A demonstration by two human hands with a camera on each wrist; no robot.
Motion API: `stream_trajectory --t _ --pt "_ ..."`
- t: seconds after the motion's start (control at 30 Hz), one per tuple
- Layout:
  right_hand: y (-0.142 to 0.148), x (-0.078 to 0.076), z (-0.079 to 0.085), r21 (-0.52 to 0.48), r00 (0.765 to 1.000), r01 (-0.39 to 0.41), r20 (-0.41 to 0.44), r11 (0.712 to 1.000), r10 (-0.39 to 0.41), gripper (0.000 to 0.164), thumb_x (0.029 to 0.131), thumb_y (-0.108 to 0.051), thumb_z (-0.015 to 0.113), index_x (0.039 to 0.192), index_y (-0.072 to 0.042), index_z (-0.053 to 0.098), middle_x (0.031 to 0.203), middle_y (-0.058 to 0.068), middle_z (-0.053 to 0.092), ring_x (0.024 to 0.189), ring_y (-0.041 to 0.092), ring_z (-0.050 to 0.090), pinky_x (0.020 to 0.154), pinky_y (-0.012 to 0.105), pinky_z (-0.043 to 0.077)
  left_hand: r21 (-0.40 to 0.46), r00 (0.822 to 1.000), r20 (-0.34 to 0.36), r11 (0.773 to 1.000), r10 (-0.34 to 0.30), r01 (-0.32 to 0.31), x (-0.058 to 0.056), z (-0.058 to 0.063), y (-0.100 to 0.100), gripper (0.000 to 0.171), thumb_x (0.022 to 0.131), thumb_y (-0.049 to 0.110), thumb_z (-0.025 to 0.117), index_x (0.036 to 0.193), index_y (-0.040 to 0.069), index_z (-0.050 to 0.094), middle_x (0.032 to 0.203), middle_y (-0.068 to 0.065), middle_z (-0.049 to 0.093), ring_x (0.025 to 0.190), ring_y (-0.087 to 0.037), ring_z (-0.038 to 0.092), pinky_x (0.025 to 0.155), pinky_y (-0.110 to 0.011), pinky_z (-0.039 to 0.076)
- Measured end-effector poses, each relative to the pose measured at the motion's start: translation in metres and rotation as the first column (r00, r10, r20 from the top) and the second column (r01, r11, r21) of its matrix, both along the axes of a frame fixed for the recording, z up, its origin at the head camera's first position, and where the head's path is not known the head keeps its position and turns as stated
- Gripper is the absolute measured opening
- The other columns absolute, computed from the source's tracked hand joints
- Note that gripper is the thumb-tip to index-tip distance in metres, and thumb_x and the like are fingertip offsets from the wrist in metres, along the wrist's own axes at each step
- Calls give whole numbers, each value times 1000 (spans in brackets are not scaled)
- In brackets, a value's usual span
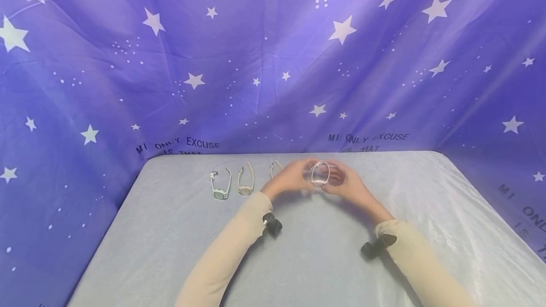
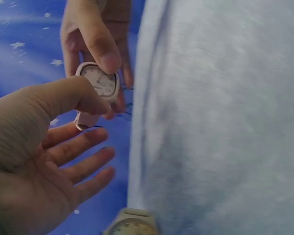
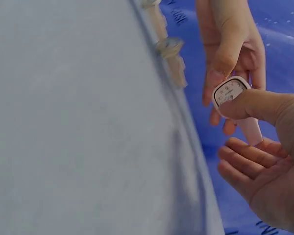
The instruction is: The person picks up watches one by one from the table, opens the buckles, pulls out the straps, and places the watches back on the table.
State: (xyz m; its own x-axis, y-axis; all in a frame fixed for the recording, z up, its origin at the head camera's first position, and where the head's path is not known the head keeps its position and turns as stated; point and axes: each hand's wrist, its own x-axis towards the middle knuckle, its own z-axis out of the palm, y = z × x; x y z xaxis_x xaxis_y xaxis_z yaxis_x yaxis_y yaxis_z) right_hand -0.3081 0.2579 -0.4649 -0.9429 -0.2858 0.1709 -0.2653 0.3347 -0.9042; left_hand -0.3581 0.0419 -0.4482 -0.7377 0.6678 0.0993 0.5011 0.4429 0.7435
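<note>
A pale pink wristwatch (image 1: 319,183) is held up between both hands above the far part of the table. In the left wrist view, the left hand (image 2: 39,147) has its thumb on the edge of the watch case (image 2: 100,81), with the other fingers spread below the strap. From the other side, the right hand (image 1: 349,185) pinches the watch; in the right wrist view its thumb lies across the square dial (image 3: 230,90). The strap makes a loop in the head view. Fingertips behind the watch are partly hidden.
On the grey cloth-covered table (image 1: 324,259), a mint-green watch (image 1: 219,195) and a beige watch (image 1: 245,190) lie left of the hands. Another watch's strap (image 1: 271,168) shows beside the left hand, its remainder hidden. A purple starred curtain (image 1: 256,60) hangs behind.
</note>
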Motion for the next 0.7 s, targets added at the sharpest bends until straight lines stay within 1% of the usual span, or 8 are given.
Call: stream_trajectory --t 0.1,0.2,0.27,0.37,0.4,0.5,0.57,0.7 --pt "-7 -3 8 -107 994 6 110 994 5 85 80 12 73 153 7 31 138 39 54 118 32 68 96 26 58 123 986 167 992 -4 -17 0 8 -6 76 79 -1 79 148 8 47 140 -19 60 125 -33 63 104 -40 55" --pt "-12 -5 15 -154 985 31 172 988 -4 84 80 12 72 154 4 32 136 39 56 103 11 72 89 24 60 212 951 309 975 -3 -66 -2 15 -13 72 81 -2 78 147 8 49 137 -21 61 119 -33 66 99 -38 58" --pt "-16 -7 19 -177 979 33 205 984 4 81 82 12 70 153 3 33 136 38 56 99 6 72 89 26 61 238 928 372 966 8 -103 -4 18 -17 70 83 3 79 146 8 50 135 -20 63 118 -32 66 101 -38 57" --pt "-19 -9 24 -173 970 42 242 984 1 78 83 10 69 153 1 36 135 36 58 98 7 72 89 28 61 262 890 455 952 25 -161 -7 18 -22 68 84 7 81 145 8 52 133 -18 66 119 -29 66 103 -37 55" --pt "-20 -9 25 -167 968 42 251 985 2 76 84 9 69 152 1 37 135 35 58 99 8 72 90 29 62 268 873 487 946 29 -181 -8 17 -23 67 85 8 80 145 8 53 133 -18 67 117 -31 67 94 -36 58" --pt "-23 -10 26 -137 961 39 275 990 0 76 85 6 70 153 0 37 137 34 58 102 10 71 92 29 60 288 838 544 927 48 -240 -9 11 -24 61 88 10 78 144 8 54 129 -17 70 111 -29 70 88 -34 58" --pt "-25 -11 26 -131 956 23 293 991 16 76 86 4 70 153 -1 36 139 34 57 105 14 70 96 33 59 301 822 566 911 67 -281 -9 7 -25 57 90 9 76 143 7 56 125 -18 71 103 -28 74 84 -34 60" --pt "-28 -13 24 -148 940 4 337 989 47 76 89 -2 72 155 -3 35 139 31 58 107 17 70 106 43 54 350 802 591 867 91 -356 -9 0 -24 50 90 2 74 137 2 59 117 -24 72 89 -23 76 92 -43 62"
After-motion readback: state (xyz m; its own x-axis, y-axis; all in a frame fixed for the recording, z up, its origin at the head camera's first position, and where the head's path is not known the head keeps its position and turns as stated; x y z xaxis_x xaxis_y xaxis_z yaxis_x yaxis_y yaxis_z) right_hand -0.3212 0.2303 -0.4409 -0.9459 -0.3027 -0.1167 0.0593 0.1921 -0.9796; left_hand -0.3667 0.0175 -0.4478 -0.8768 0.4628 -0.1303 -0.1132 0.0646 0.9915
